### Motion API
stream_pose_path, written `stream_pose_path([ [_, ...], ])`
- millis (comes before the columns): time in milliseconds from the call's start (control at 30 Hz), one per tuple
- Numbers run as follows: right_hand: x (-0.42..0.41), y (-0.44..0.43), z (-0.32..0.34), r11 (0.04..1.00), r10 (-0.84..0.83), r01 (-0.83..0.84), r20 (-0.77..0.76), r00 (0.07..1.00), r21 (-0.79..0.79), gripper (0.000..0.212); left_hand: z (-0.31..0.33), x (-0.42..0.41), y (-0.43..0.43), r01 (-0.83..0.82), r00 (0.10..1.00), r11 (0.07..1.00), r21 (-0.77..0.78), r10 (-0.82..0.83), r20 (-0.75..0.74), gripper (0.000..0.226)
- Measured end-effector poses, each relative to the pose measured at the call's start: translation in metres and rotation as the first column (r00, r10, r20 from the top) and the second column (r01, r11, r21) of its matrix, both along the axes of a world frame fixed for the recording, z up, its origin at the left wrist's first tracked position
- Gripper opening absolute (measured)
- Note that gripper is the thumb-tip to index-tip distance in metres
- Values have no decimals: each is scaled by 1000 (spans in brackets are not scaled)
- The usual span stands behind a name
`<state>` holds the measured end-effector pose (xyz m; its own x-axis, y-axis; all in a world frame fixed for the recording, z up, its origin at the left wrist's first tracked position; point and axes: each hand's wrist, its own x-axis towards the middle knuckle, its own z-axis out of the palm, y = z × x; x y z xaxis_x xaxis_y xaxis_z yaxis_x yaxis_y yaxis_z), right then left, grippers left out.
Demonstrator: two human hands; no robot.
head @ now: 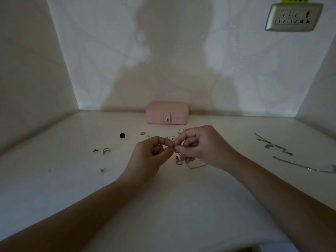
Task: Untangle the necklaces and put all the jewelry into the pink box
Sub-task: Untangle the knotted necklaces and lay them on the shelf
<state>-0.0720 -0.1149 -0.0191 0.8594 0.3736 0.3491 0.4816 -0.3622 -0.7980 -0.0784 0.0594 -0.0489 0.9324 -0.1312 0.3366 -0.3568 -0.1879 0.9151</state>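
Head view: both hands pinch a thin necklace.
Left hand (152, 153) and right hand (201, 144) grip the gold chain (197, 165) between fingertips; closed pink box (167, 112) sits far behind.

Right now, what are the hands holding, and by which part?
Left hand and right hand pinch a thin gold chain necklace at one spot; its rest trails below.

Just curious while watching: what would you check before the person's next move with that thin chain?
1. Grip: left hand and right hand both pinch the thin chain: ok.
2. Tangle freed: hidden by the hands: cannot tell.
3. Pink box open: it is shut and fastened: not ok.
4. Silver necklaces clear of the hands: apart, far right: ok.
5. Loose pieces boxed: gold ring lies on the table: not ok.
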Motion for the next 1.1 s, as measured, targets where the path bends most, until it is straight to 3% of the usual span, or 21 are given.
stream_pose_path([
  [333, -1, 6, -4, 1000, 1, -2, -26, 1000, -27, 9, -1, 1, -1, 80, 994, 995, 65, -75, -77, 12],
  [533, -4, 9, -3, 987, 50, -60, -72, 996, -148, 9, 3, -1, -1, 120, 980, 993, 9, -117, -159, 20],
  [633, -3, 6, 1, 990, 132, -139, -221, 966, -16, 17, 4, -1, -1, 86, 984, 996, 25, -81, -161, 20],
  [700, -2, 4, 3, 982, 189, -178, -255, 948, 67, 11, 5, -1, -1, 81, 979, 997, -8, -81, -186, 24],
  [767, 0, 2, 4, 983, 184, -173, -231, 955, 66, 2, 6, -2, 0, 105, 969, 992, -77, -119, -217, 29],
  [900, 5, -3, 3, 998, 66, -64, -140, 988, 18, 6, 7, -6, 1, 144, 959, 984, -104, -165, -231, 19],
  [1000, 7, 0, 2, 998, 63, -61, -169, 984, 21, 4, 8, -8, -1, 155, 958, 982, -108, -176, -224, 4],
  [1100, 9, 4, -3, 993, 104, -89, -224, 969, 74, 8, 8, -7, 0, 156, 958, 976, -151, -187, -220, 6],
])
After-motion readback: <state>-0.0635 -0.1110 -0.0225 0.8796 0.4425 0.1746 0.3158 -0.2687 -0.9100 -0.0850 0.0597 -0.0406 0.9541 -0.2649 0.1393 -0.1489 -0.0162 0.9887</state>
